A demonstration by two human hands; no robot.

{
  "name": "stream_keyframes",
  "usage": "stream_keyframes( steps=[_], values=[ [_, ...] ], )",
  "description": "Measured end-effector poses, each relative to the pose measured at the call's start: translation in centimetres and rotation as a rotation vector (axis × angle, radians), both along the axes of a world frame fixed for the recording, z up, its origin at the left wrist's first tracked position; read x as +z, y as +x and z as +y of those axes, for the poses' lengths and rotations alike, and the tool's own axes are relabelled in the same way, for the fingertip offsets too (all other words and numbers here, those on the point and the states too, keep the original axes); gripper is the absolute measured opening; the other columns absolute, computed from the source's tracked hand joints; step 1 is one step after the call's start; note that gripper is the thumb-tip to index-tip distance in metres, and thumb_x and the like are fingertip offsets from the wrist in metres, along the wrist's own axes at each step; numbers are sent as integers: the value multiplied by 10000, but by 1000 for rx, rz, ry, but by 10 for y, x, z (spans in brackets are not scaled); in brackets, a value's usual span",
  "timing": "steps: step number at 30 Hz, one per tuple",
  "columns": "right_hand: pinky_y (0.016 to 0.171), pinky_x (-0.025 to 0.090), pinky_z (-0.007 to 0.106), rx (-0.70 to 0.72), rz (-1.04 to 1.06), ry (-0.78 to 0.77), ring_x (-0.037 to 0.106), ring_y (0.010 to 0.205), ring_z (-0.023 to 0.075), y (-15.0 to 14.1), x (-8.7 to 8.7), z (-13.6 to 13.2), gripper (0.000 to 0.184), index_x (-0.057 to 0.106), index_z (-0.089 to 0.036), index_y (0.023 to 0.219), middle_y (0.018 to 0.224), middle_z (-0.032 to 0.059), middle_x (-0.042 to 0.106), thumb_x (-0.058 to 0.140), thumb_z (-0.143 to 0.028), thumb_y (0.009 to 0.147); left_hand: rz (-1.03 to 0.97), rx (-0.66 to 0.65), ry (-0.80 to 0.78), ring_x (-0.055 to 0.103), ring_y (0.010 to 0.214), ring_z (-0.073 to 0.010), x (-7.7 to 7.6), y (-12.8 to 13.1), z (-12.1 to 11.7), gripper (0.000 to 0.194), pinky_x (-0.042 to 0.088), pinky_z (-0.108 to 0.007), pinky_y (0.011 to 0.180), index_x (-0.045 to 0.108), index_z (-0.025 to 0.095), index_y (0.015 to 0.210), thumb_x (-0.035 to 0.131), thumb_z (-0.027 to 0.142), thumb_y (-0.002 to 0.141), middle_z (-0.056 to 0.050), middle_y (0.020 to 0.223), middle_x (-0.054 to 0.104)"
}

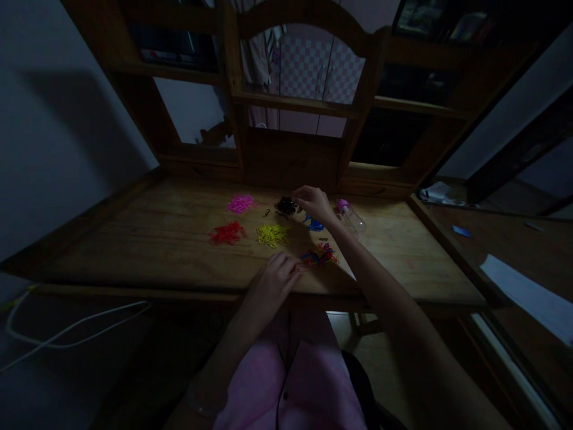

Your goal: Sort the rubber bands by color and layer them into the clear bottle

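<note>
My right hand [316,202] reaches over the table with its fingers bent down and closed beside a pile of small black pieces [285,206]. What its fingertips hold, if anything, is too small to make out. Nearer the front edge, my left hand [278,276] has its fingers drawn together at the left side of a mixed-colour pile [324,255]; its grip is unclear too. Around them lie piles of thin, clip-like pieces: yellow [272,235], red [228,233], pink [240,203] and blue [315,224], the last partly under my right wrist.
A clear bottle with a pink top [354,222] lies right of my right forearm. One loose dark piece [267,212] sits left of the black pile. Wooden shelving [295,104] rises behind the tabletop [156,239]. Paper [528,295] lies on a surface at right.
</note>
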State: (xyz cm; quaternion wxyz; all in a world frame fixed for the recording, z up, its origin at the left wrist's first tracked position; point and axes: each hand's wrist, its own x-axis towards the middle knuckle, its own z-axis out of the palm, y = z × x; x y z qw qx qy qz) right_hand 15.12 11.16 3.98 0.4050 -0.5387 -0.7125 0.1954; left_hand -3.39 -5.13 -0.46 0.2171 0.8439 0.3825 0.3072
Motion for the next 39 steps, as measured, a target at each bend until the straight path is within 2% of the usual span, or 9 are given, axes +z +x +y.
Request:
stream_keyframes(
  steps=[5,9,13,17,20,24,28,31,39],
  values=[
    [632,492,237,-12,-103,116,668,720,149,34,2,-63,151,705,-201,942,891,39,731,596,-248,850,29,-87,-163,583,939,-193,9,2,21,57,480,-319,833,610,201,862,593,245,895,-37,964,596],
    [566,475,238,-39,-11,123,628,613,121,51,-4,-116,174,683,-180,909,898,58,702,554,-295,893,72,-137,-114,552,976,-196,7,3,23,58,459,-341,884,560,201,889,517,205,929,-36,982,577],
    [567,467,256,-173,67,124,620,639,135,61,-19,-148,206,669,-195,985,908,57,703,515,-312,916,69,-142,-37,549,927,-189,5,11,20,107,478,-344,845,516,202,935,419,166,963,-49,997,547],
    [619,470,286,-304,42,160,628,678,162,64,-29,-157,215,668,-200,999,876,56,709,500,-299,910,56,-127,57,546,954,-205,7,23,22,86,484,-364,856,516,197,960,435,170,960,-69,1024,541],
    [634,464,298,-347,-10,195,616,656,164,63,-31,-158,201,666,-199,978,871,57,711,500,-278,897,97,-149,88,544,945,-208,11,26,30,79,480,-367,866,527,186,916,459,178,953,-68,988,558],
    [650,454,302,-351,-75,217,605,646,161,61,-31,-159,183,654,-200,972,853,50,702,493,-239,892,145,-171,57,559,919,-205,20,23,41,99,479,-354,847,538,182,868,477,181,946,-54,926,588],
    [660,454,313,-363,-94,224,614,661,168,62,-30,-160,178,644,-212,981,860,51,700,490,-210,891,182,-249,53,560,955,-200,28,20,45,62,471,-341,851,570,186,943,508,190,941,-54,987,604],
    [664,458,315,-368,-91,230,616,660,165,62,-30,-161,172,641,-215,978,854,44,696,494,-203,890,210,-312,55,554,975,-194,29,21,47,106,464,-333,859,594,197,994,502,182,944,-54,1011,603],
    [667,463,319,-359,-82,238,613,660,169,61,-30,-161,175,643,-217,967,848,48,695,484,-213,894,256,-322,57,527,952,-195,35,24,51,68,461,-323,829,587,190,916,519,181,924,-59,998,566]
  ],
)
